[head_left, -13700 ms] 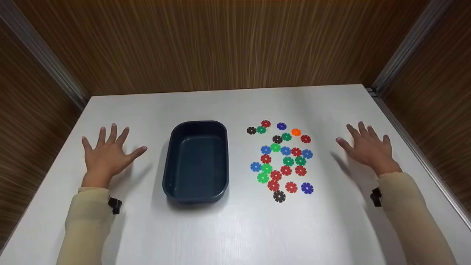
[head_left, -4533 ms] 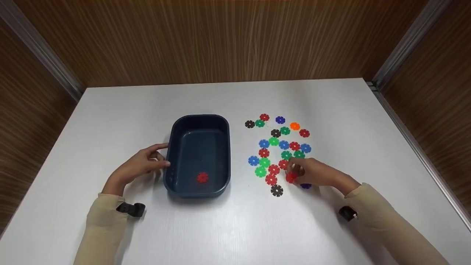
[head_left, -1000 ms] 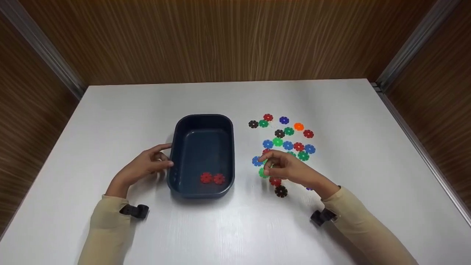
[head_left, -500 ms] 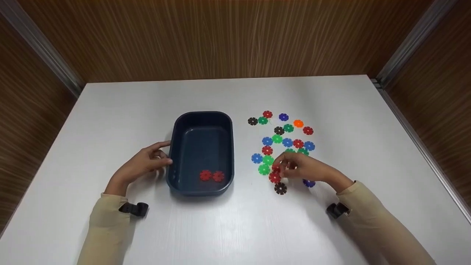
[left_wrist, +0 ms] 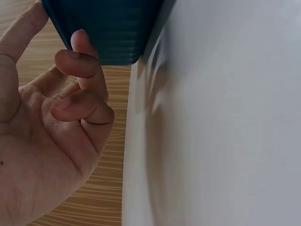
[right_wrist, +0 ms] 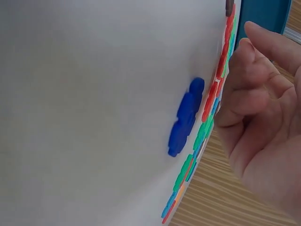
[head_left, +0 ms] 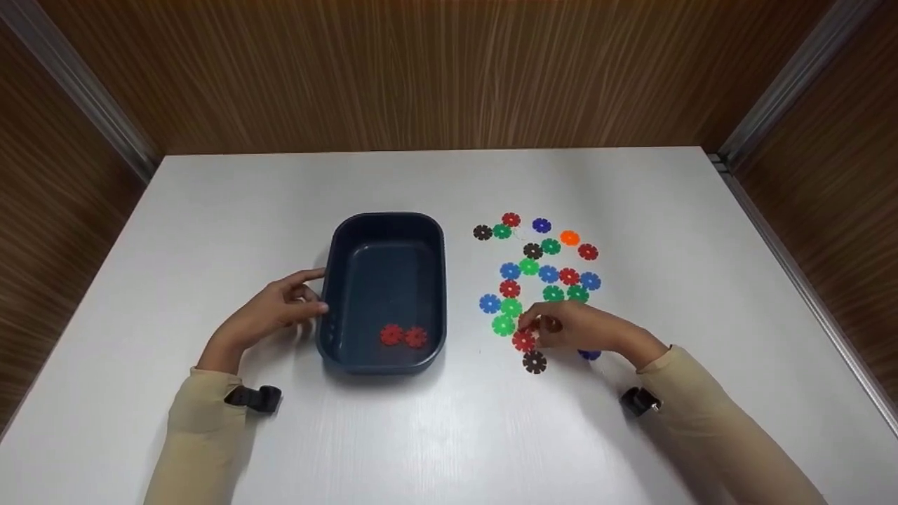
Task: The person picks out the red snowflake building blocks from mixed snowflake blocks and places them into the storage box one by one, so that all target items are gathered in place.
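A dark blue plastic tub (head_left: 390, 221) stands on the white table, with two red flower-shaped slotted discs (head_left: 391, 335) lying on its floor. My left hand (head_left: 270, 312) touches the tub's left side with thumb and index fingertips. In the left wrist view its other fingers curl, holding nothing. My right hand (head_left: 579, 326) is over the front of the spread discs, fingers bent downward at a red disc (head_left: 523, 341) and another that it mostly covers. In the right wrist view thumb and index tips lie slightly apart, nothing visible between them. A blue disc (right_wrist: 186, 117) lies nearest that camera.
Several more discs lie right of the tub: green (head_left: 503, 325), black (head_left: 534, 362), blue (head_left: 490, 303) and orange (head_left: 570, 238) among them. Wood-grain panels (head_left: 435, 77) rise behind the table and at both sides.
Two red discs have gone from the table into the tub. Both hands came in from the sides; the left stays at the tub. In the last second my right hand dropped to the red discs.
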A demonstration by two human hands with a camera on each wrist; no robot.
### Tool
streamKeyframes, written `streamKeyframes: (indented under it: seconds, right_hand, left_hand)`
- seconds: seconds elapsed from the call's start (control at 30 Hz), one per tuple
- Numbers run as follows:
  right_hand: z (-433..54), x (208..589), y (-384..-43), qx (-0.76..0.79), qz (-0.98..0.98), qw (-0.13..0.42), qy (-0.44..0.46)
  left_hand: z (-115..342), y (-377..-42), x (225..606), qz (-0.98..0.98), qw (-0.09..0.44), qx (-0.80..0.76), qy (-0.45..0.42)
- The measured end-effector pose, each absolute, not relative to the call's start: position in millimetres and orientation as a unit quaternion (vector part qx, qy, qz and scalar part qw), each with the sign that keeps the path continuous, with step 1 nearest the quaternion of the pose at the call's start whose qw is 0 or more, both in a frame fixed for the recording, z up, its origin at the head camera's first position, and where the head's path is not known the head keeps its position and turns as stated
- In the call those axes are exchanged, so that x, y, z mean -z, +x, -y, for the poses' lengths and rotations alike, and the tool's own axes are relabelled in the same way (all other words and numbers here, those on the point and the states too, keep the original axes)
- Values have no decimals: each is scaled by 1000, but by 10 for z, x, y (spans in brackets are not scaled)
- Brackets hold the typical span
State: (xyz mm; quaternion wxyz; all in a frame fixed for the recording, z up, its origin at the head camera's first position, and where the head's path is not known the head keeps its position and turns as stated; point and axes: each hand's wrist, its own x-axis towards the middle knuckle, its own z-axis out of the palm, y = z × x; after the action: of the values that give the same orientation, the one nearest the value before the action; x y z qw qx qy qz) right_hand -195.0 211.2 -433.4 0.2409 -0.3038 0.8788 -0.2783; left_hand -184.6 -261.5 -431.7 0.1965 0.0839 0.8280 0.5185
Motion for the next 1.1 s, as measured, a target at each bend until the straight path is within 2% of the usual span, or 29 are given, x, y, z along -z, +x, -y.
streamKeyframes:
  seconds: [0.6,1.1]
  right_hand:
    - [-2019,4352,-1952,232,-900,245,-277]
    - [-2003,4338,-1895,202,-901,188,-335]
  left_hand:
    - [2614,-1847,4313,-830,197,-516,83]
    - [2608,-1830,4312,-828,194,-520,79]
